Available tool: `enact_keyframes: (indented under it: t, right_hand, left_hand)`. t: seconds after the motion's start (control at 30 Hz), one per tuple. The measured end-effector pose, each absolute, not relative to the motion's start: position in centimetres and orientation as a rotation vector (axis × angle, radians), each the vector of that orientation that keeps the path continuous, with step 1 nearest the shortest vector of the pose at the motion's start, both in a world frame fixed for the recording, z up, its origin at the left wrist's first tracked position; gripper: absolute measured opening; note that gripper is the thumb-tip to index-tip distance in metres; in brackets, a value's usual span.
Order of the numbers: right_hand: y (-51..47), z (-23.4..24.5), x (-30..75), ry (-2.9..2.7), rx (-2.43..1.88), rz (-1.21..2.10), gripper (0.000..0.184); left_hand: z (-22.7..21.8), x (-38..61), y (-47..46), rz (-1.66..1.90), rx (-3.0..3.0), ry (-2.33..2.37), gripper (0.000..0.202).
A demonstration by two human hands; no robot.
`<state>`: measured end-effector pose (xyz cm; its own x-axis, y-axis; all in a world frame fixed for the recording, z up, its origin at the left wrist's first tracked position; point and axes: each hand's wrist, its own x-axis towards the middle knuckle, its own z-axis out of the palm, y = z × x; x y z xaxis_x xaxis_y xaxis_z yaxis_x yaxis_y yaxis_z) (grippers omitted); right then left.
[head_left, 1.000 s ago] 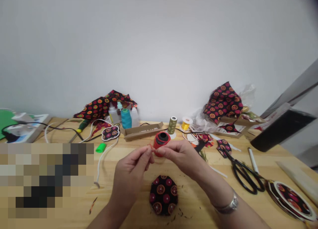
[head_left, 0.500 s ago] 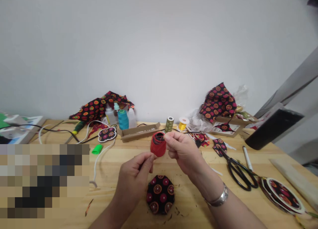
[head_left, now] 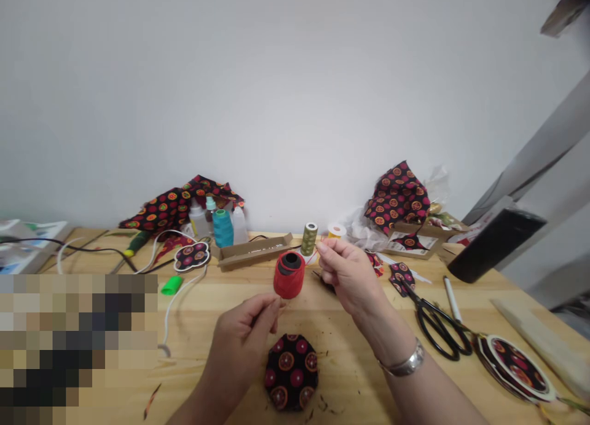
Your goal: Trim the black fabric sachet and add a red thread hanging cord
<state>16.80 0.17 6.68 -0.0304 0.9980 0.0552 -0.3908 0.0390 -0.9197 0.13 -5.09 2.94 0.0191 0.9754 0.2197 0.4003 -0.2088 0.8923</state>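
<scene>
My left hand (head_left: 246, 333) is closed in a pinch at the middle of the table; what sits between thumb and forefinger is too small to make out. Higher and to the right, my right hand (head_left: 350, 277) pinches a fine red thread, a bit of which shows by its fingertips. Between the hands, slightly beyond the left fingertips, stands a red thread spool (head_left: 289, 280) with a dark core. An octagonal patterned fabric piece (head_left: 292, 373) lies flat on the wood below them.
Behind stand a green thread spool (head_left: 310, 239), a teal thread cone (head_left: 224, 228) and an open cardboard box (head_left: 253, 253). Black scissors (head_left: 440, 326), a white pen (head_left: 452, 297) and a black cylinder (head_left: 495, 243) are on the right. A green cap (head_left: 172, 285) lies left.
My right hand has drawn away from the red spool, up and to the right, widening the gap between my hands. My left hand keeps its pinch; the view has shifted slightly.
</scene>
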Motion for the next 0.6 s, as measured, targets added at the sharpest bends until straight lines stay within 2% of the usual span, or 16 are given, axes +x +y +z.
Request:
enact_keyframes:
  t: [0.3, 0.43, 0.53, 0.6]
  right_hand:
    - [0.5, 6.9, 17.5, -1.013, -0.914, 1.201, 0.028]
    - [0.3, 6.5, 16.9, -1.079, -0.947, 1.045, 0.017]
    - [-0.7, 5.5, 15.8, -1.369, -0.941, 0.724, 0.002]
    - [-1.5, 4.6, 15.2, -1.655, -0.890, 0.446, 0.011]
  left_hand:
    - [3.1, -0.3, -5.2, 1.168, 1.641, 1.392, 0.026]
    - [3.6, -0.3, -4.8, 1.180, 1.405, 1.363, 0.023]
    - [3.8, -0.2, -4.5, 1.152, 1.064, 1.219, 0.022]
    - [3.8, -0.2, -4.4, 1.125, 0.889, 1.094, 0.021]
